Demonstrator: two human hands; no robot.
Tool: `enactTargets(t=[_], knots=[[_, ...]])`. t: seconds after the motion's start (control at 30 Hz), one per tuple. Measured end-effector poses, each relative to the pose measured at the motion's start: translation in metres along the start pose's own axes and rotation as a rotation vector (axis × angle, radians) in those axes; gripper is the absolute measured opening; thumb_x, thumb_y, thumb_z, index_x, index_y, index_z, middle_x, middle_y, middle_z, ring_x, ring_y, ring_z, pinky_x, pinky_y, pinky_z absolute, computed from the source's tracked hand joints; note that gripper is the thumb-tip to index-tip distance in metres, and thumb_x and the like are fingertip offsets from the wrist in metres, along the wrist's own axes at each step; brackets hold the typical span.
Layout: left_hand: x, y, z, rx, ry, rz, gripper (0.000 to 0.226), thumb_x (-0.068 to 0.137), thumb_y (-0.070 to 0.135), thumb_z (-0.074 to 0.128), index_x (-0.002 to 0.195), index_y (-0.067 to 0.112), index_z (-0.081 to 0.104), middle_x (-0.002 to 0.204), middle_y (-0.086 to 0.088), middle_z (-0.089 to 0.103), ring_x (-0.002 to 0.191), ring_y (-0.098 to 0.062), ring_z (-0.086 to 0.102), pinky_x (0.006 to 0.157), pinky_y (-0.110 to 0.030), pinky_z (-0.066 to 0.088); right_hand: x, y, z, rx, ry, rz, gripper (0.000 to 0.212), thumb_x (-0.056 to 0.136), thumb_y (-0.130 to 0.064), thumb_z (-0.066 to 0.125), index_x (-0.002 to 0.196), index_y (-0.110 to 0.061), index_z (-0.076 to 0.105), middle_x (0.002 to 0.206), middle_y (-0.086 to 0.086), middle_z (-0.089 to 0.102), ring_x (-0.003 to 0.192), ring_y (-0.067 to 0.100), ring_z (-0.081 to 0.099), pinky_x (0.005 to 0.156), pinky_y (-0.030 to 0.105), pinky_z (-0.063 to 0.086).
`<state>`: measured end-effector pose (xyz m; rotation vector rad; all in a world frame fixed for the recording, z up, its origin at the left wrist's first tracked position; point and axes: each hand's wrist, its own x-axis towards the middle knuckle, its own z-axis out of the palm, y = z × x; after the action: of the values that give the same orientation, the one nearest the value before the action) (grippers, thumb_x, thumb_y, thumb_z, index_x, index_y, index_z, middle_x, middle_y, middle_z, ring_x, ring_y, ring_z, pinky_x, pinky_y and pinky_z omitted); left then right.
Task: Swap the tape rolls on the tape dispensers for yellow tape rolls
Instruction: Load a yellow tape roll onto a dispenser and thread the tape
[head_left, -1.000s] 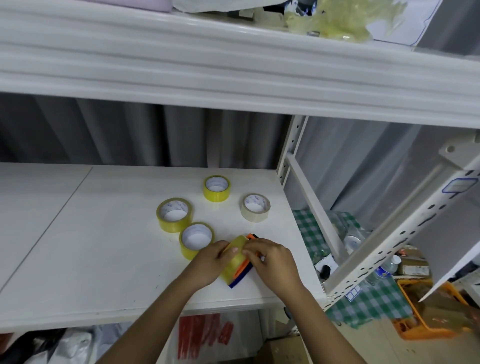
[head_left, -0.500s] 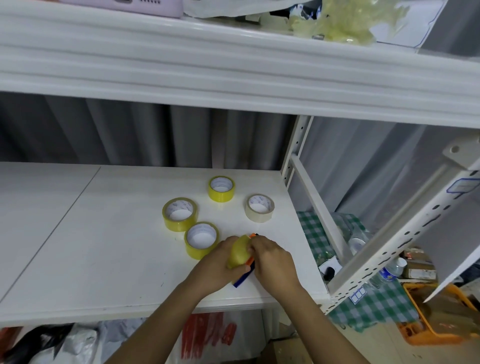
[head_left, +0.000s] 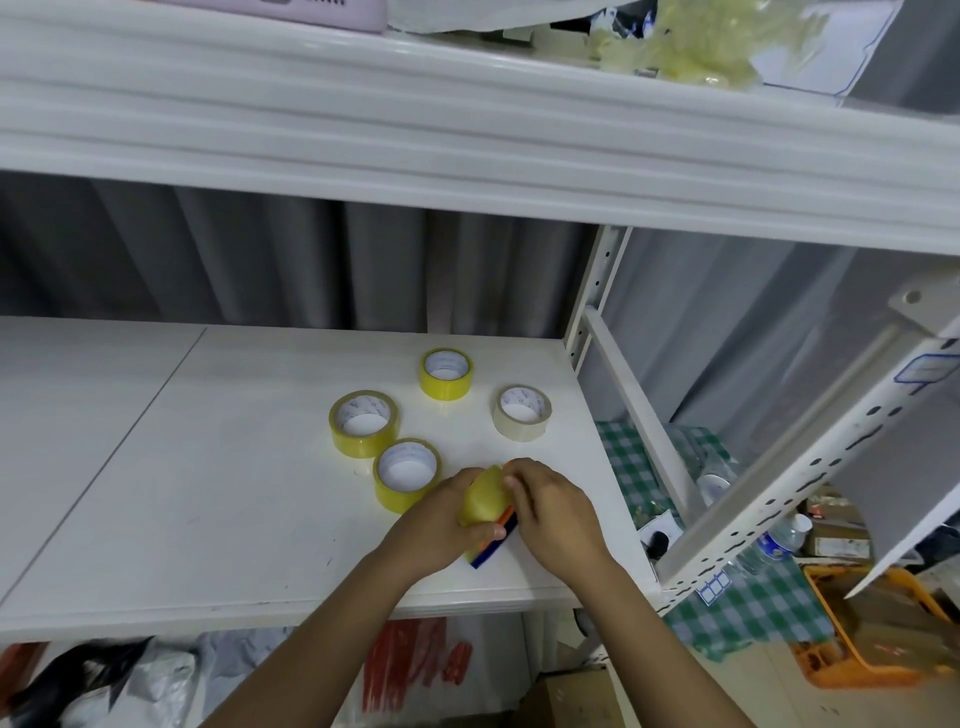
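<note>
Both hands meet at the front right of the white shelf board (head_left: 218, 467), working on one tape dispenser (head_left: 496, 545), an orange and dark blue body mostly hidden beneath the fingers. The left hand (head_left: 441, 525) curls round a yellow tape roll (head_left: 485, 499) that stands on edge against the dispenser, thumb low on its near side. The right hand (head_left: 550, 514) covers the dispenser's far side with bent fingers gripping it; whether the roll's core is already seated on the hub cannot be told from here.

Three spare yellow rolls lie flat on the board: one just beside the left hand (head_left: 407, 474), one further left (head_left: 363, 422), one at the back (head_left: 445, 373). A pale beige roll (head_left: 521, 412) lies apart to the right (probably the one taken off, though nothing confirms it).

The step in hand appears to be fitting the yellow roll into the dispenser. To do it well, the right hand should brace the body flat so it cannot slide toward the board's front edge, which is near. The left hand should keep the roll square to the hub and press evenly on the core rather than the soft outer windings. The free end ought to face the cutter, adhesive side down, before being threaded. Tilting the roll risks jamming it against the side plate.
</note>
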<state>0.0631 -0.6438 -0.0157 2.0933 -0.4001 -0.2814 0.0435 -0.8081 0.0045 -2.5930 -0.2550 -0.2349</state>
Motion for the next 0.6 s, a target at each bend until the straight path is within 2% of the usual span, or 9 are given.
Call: enactTargets(t=[0.1,0.23,0.43,0.6], knots=[[-0.0012,0.0016,0.0010,0.005,0.010,0.009,0.058,0.077,0.035,0.072,0.129,0.033,0.045,0.118,0.016,0.058,0.108,-0.004,0.055,0.090,-0.025,0.046,-0.0011,-0.0014,0.0056,-0.106,-0.007,-0.017,0.030,0.099,-0.033,0.042,0.120,-0.017,0.057,0.117,-0.003,0.059,0.103,0.016,0.055,0.076,0.024,0.041],[-0.0008,0.0017,0.0008,0.011,0.007,0.006,0.061,0.076,0.035,0.072,0.131,0.033,0.044,0.120,0.015,0.057,0.110,-0.005,0.054,0.093,-0.030,0.046,0.0027,-0.0040,0.0105,-0.214,0.038,-0.002,0.026,0.100,-0.029,0.038,0.110,-0.015,0.057,0.110,-0.002,0.059,0.098,0.016,0.054,0.069,0.027,0.040],[0.0005,-0.0020,0.0016,0.019,0.000,-0.007,0.062,0.076,0.037,0.072,0.131,0.035,0.042,0.122,0.016,0.055,0.112,-0.004,0.052,0.094,-0.029,0.045,0.0064,-0.0035,0.0106,-0.011,0.100,0.083,0.016,0.096,-0.023,0.047,0.098,-0.015,0.061,0.100,-0.001,0.063,0.093,0.017,0.056,0.072,0.026,0.041],[0.0009,-0.0026,0.0012,0.013,-0.005,-0.013,0.061,0.074,0.038,0.071,0.128,0.037,0.042,0.119,0.018,0.056,0.109,-0.003,0.052,0.091,-0.026,0.045,0.0050,-0.0051,0.0071,0.024,0.073,0.037,0.021,0.098,-0.027,0.042,0.104,-0.021,0.061,0.103,-0.005,0.061,0.094,0.013,0.055,0.074,0.026,0.042]])
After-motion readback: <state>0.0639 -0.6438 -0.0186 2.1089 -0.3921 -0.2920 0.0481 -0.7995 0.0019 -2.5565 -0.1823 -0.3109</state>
